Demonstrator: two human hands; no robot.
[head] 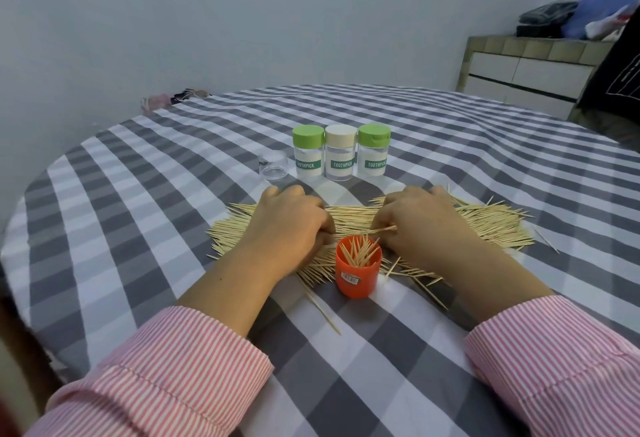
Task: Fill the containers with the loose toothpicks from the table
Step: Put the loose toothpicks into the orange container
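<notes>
Round tabletop (pixel 138 194) under a grey-and-white checked cloth. Loose toothpicks (pixel 485 225) lie in a wide flat heap across the middle, mostly running left-right, with a few strays toward the near edge. An orange cup (pixel 356 275) stands upright at the heap's near edge, between the two hands, open at the top and part-filled with toothpicks standing on end.

Left hand (pixel 289 225) rests knuckles-up on the heap just left of the cup, fingers curled down into the toothpicks. Its grip is hidden under the hand; cannot tell if it holds anything.

Right hand (pixel 420 225) rests on the heap just right of the cup, fingers curled, narrow grip pinching what looks like a small bunch of toothpicks whose ends poke out toward the left, just above the cup's rim.

Behind the heap, a row of three upright jars labelled TOOTHPICK: left green-lidded jar (pixel 307 152), white-lidded jar (pixel 340 153), right green-lidded jar (pixel 373 151), all lids on, standing side by side. A small clear cap (pixel 273 165) sits just left of the row.

Both sleeves are pink-and-white striped. At far right stands a tiled counter (pixel 526 69) with bags on it.
</notes>
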